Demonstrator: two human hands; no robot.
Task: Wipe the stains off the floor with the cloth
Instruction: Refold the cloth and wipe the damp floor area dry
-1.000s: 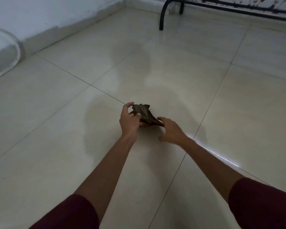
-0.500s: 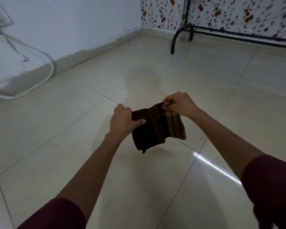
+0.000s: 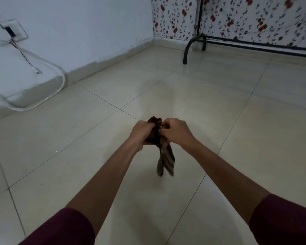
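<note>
A: So, in the head view, where is the dark brown cloth with pale stripes (image 3: 163, 152) at this moment?

B: It is in the middle of the frame, held up in the air above the pale glossy tiled floor (image 3: 210, 106), and it does not touch the tiles. The left hand (image 3: 141, 134) and the right hand (image 3: 175, 132) are close together, with the cloth bunched between them.

A: How are the fingers?

B: Both hands are curled tight into fists around the upper part of the cloth. A small dark lump stands out on top between them, and one loose striped end hangs down below, a little blurred.

A: What step is this, in your opinion?

B: I think the person is gathering or folding the cloth into a pad before wiping. It could also be wringing; I cannot tell which.

A: And how to do it well?

B: I would tuck the hanging end inside, so it does not drag. A flat, firm pad under one palm gives even pressure. Then bring it down on the darker, dull patch of the floor in the centre of the frame, just above the hands, which may be the stain or only a damp mark.

A: Is anything else near?

B: A black metal frame leg (image 3: 186, 50) is in the upper right, before a flowered fabric (image 3: 254, 18), and a thin cable (image 3: 23, 55) hangs on the white wall at upper left. Both are well apart from the hands, so wiping strokes have free room.
</note>
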